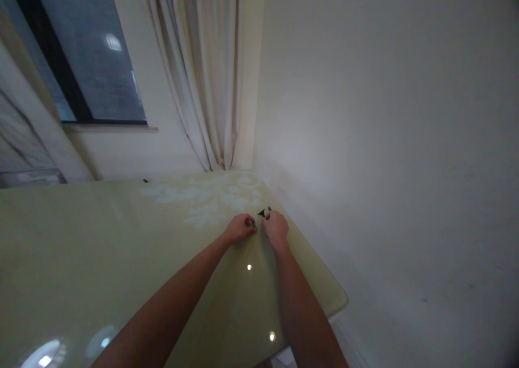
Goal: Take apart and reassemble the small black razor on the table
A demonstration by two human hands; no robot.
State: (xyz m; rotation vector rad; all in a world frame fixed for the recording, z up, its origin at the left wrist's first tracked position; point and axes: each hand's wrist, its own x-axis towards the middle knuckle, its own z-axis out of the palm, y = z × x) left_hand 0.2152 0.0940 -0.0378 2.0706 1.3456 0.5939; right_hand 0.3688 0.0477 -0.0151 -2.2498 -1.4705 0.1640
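Observation:
Both my hands are over the right part of a glossy pale yellow-green table. My left hand is closed in a pinch on a small dark piece with a bluish-green edge. Just beside it, my right hand has its fingers closed on a small black T-shaped piece, whose head points left. A dark tip also shows above the right fingers; I cannot tell if it is part of the same piece. The two held pieces are a small gap apart.
A small black object lies near the table's far edge, left of my hands. A plain wall runs close along the right side. Behind the table are a curtain and a dark-framed window.

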